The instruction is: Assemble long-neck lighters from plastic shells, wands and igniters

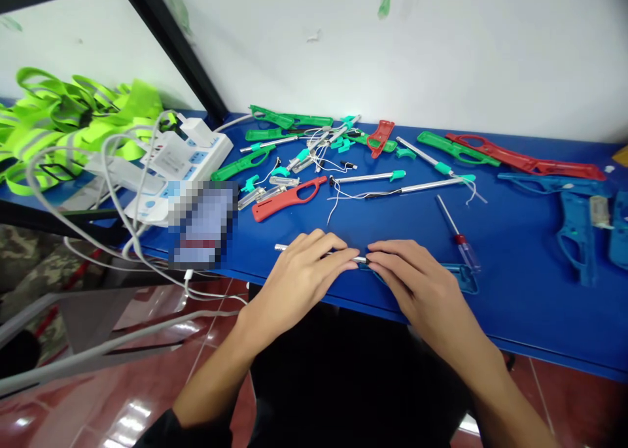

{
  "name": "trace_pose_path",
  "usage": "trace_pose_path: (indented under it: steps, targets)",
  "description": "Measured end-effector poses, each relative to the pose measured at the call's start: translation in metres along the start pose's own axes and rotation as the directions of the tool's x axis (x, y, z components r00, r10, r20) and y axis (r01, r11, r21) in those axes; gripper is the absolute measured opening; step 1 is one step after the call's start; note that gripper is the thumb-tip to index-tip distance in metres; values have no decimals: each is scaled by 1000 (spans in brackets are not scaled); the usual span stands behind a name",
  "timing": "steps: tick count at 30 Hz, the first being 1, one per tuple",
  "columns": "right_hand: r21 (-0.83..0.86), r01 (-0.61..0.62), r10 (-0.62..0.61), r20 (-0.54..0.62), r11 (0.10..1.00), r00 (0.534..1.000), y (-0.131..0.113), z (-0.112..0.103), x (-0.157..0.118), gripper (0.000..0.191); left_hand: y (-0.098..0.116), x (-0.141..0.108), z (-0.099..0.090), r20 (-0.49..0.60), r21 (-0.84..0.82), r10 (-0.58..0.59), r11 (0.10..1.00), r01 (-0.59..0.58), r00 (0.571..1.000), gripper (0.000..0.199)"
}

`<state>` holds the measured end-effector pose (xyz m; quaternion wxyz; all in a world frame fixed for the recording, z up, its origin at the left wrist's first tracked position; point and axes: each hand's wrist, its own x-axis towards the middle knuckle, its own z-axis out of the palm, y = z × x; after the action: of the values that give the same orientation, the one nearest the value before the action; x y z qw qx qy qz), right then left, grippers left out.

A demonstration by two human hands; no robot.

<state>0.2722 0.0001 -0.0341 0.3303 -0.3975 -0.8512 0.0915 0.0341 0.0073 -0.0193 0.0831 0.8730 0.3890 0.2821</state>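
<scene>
My left hand (314,271) is closed around a thin silver metal tube (281,247), whose slotted end sticks out to the left. The tube's other end shows between the two hands, with a small black piece (367,261) at its tip. My right hand (417,275) pinches this black piece. Partly under the right hand lies a blue lighter casing half (466,279) on the table. Above the hands rest a red lighter casing (289,199), more metal tubes (367,177) with thin white wires, and a screwdriver (461,239) with a red and clear handle.
Green casing halves (245,163) and a red casing half (530,157) lie toward the wall. Blue casing parts (579,232) are at the right. On the left are a phone (203,229), a white power strip (216,150) with cables and yellow-green reflective straps (73,127).
</scene>
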Motion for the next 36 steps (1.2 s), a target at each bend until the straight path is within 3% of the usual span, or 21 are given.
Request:
trace_pose_path:
  steps: [15, 36]
  targets:
    - [-13, -21, 22, 59, 1000, 998, -5, -4, 5, 14, -1, 0, 2, 9, -40, -27, 999, 27, 1000, 25]
    - [60, -56, 56, 6, 997, 998, -2, -1, 1, 12, 0, -1, 3, 35, -37, -17, 999, 18, 999, 27]
